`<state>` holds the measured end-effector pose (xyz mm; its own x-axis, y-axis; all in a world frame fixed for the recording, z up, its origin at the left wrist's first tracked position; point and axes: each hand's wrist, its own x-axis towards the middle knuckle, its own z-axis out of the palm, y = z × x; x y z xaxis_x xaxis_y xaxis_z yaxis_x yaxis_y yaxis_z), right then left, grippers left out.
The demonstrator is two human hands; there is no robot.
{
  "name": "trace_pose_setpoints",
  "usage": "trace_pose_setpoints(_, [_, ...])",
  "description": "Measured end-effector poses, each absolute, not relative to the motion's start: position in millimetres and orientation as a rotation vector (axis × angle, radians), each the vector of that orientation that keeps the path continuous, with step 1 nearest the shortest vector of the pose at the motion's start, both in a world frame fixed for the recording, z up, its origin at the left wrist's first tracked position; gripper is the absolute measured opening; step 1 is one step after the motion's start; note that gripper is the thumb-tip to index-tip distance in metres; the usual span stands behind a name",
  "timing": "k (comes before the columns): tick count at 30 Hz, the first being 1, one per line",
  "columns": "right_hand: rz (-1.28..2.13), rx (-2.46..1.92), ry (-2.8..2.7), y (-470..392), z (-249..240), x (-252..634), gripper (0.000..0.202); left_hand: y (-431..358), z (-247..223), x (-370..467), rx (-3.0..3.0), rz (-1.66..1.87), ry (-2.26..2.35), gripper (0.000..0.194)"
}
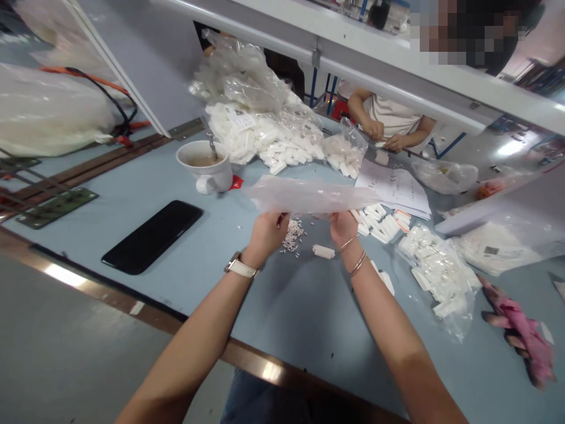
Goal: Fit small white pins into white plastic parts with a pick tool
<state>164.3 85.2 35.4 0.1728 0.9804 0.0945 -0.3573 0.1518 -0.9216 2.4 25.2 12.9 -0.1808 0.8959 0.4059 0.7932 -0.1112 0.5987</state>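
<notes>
Both my hands grip the near edge of a translucent plastic bag (313, 195), stretched sideways above the table. My left hand (268, 232), with a watch on its wrist, is closed on the bag's left part. Closed on its right part is my right hand (344, 227), with bracelets at the wrist. Below and between them lies a scatter of tiny pale pins (292, 237). One white plastic piece (323, 252) rests beside my right hand. More white plastic pieces (383, 226) lie to its right, partly behind the hand.
A black phone (152, 237) and a white mug (206, 164) with a spoon stand left. Bags of white parts (273, 132) are heaped at the back. Printed sheets (392, 187), another parts bag (436, 271) and pink gloves (518, 333) lie right. A co-worker's hands (391, 140) are across the table.
</notes>
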Motion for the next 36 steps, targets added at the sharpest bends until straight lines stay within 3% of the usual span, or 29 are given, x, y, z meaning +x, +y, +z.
trace_pose_setpoints(10, [1.320, -0.910, -0.675, 74, 32, 164, 0.027, 30, 21, -1, 0.928, 1.695, 1.707, 0.013])
trace_pose_setpoints(18, [1.291, -0.965, -0.800, 79, 16, 167, 0.022, 35, 16, -5, 0.679, 1.571, 1.359, 0.009])
trace_pose_setpoints(25, [1.356, -0.938, -0.794, 88, 6, 172, 0.002, 30, 17, -6, 0.847, 1.617, 1.286, 0.023])
trace_pose_setpoints(31, [1.305, -0.981, -0.623, 83, 13, 155, 0.007, 32, 17, -6, 0.753, 1.592, 1.178, 0.038])
trace_pose_setpoints(36, [1.288, -0.997, -0.624, 82, 13, 151, 0.012, 33, 15, -6, 0.664, 1.556, 1.249, 0.027])
